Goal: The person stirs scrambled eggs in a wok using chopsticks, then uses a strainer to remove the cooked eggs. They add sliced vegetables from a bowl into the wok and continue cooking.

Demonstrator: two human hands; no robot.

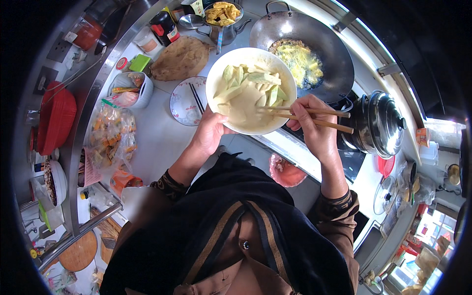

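Observation:
My left hand (210,131) grips the near-left rim of a white bowl (217,70). Pale batter (239,101) fills the bowl's bottom, with light green vegetable slices (263,78) lying in it and up the far side. In my right hand (313,127) is a pair of wooden chopsticks (324,111), their tips dipped in the batter. The bowl is held beside a large wok (332,55) and overlaps its near-left edge in view. Yellow battered pieces (302,66) are bubbling in oil in the wok.
Fried pieces (222,13) sit in a strainer over a metal pot (223,35) at the back. A floral plate (180,101) with dark chopsticks (196,97) lies left of the bowl. A lidded steel pot (383,123) stands right. Below the counter is a pink bin (285,173).

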